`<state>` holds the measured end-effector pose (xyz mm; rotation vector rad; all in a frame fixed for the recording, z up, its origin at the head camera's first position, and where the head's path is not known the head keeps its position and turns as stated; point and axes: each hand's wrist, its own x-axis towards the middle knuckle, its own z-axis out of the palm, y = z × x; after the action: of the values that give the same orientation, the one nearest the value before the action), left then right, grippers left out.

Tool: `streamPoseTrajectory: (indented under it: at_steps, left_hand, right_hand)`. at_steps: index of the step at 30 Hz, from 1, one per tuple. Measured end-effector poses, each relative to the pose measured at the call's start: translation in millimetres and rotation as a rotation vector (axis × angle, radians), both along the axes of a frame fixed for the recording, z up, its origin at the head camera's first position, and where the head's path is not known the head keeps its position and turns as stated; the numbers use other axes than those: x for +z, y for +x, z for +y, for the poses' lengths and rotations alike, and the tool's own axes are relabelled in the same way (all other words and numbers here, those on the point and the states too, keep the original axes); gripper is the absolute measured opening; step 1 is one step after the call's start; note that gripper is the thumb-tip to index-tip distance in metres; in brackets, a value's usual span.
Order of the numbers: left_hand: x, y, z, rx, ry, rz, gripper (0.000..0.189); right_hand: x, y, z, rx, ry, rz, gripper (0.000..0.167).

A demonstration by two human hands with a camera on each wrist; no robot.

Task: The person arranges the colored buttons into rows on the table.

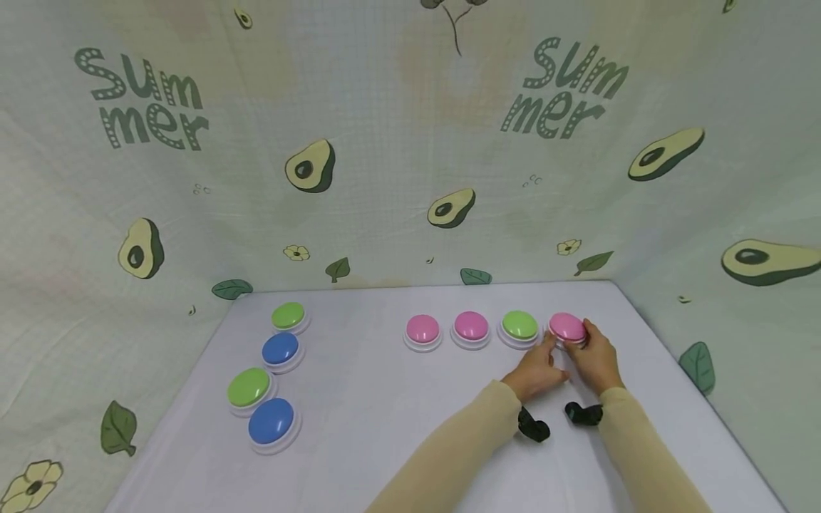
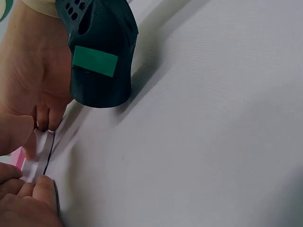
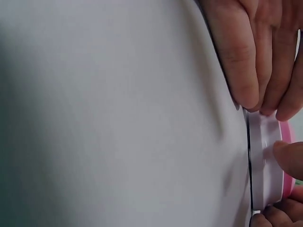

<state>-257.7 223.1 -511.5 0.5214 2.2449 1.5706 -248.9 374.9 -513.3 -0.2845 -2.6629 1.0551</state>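
A pink push button (image 1: 567, 327) on a round white base stands at the right end of the back row. My right hand (image 1: 596, 360) pinches it, thumb at the front of the base and fingers round the right side. My left hand (image 1: 537, 370) reaches its fingertips to the button's left edge, with the thumb sticking out apart from it. In the right wrist view the white base (image 3: 266, 163) lies between both hands; the left fingers (image 3: 236, 56) there are fairly straight. Just left of this button sits a green button (image 1: 519, 325).
Two more pink buttons (image 1: 422, 329) continue the back row leftward. At the table's left side stand green and blue buttons (image 1: 271, 420) in a staggered line. Behind the white table (image 1: 385, 442) hangs a printed cloth (image 1: 385, 107). Dark camera mounts (image 2: 102, 71) sit at the wrists.
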Motion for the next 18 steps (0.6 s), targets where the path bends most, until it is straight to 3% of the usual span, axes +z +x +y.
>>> streamPoseTrajectory:
  at_steps: [5, 8, 13, 18]
  left_hand:
    - [-0.4, 6.5, -11.5, -0.023, -0.053, 0.054, 0.081]
    - [-0.3, 11.9, -21.1, -0.046, -0.061, 0.039, 0.077]
    - [1.0, 26.1, -47.4, -0.100, 0.017, -0.066, 0.072]
    - [1.0, 41.6, -84.5, -0.152, 0.125, -0.151, 0.068]
  right_hand:
    - [4.6, 4.4, -6, -0.001, -0.014, -0.067, 0.082]
    - [10.8, 7.6, -7, 0.010, -0.027, -0.139, 0.086]
    - [17.1, 18.3, -15, 0.038, -0.022, -0.228, 0.090]
    - [18.5, 31.4, -38, 0.039, -0.016, -0.201, 0.093]
